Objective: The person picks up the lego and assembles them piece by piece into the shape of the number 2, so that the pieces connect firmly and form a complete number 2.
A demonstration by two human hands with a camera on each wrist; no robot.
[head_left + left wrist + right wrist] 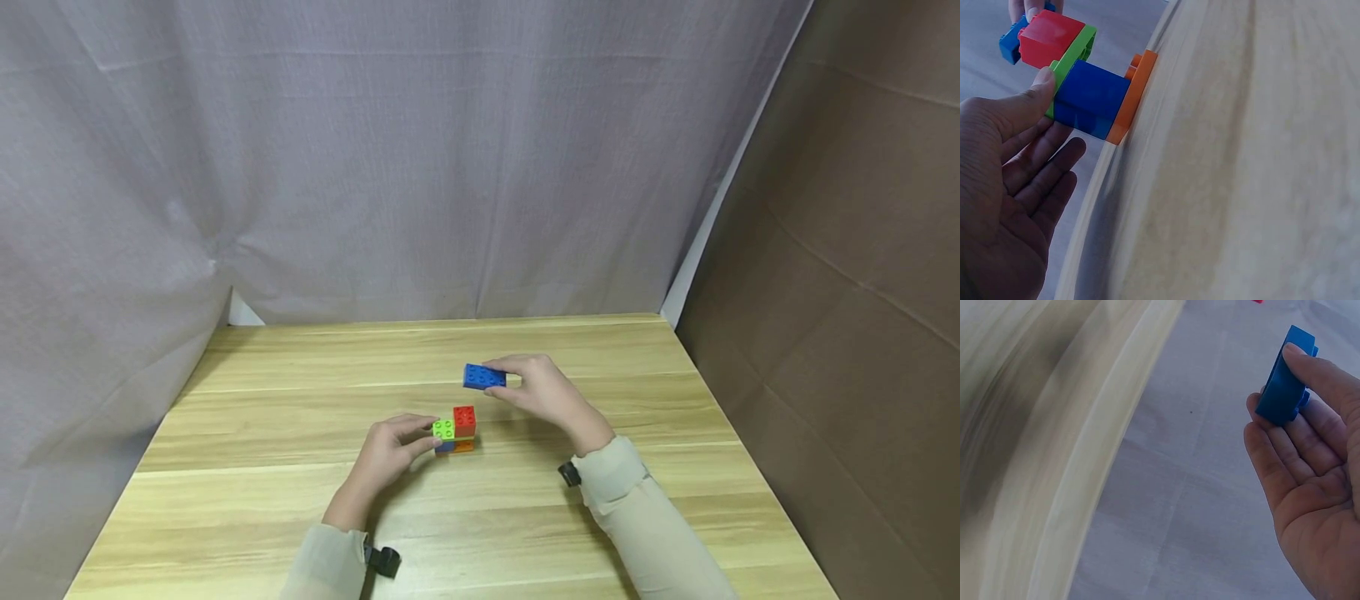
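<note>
A small stack of toy building bricks stands on the wooden table. An orange plate [1132, 100] forms its base, with a blue block [1091, 98] above, then a lime green plate [443, 429] and a red block [464, 421] at the right end. My left hand [386, 454] pinches the stack by the green plate between thumb and fingers. Above and behind the stack, my right hand [547, 392] holds a flat blue brick [484, 377] by its right end, studs upward. In the right wrist view this brick sits between thumb and fingertips, clear of the table.
The light wooden table [262, 500] reaches back to a grey curtain [360, 183]. A brown curtain [847, 292] hangs along the right side. Black straps with small devices [386, 562] are on both wrists.
</note>
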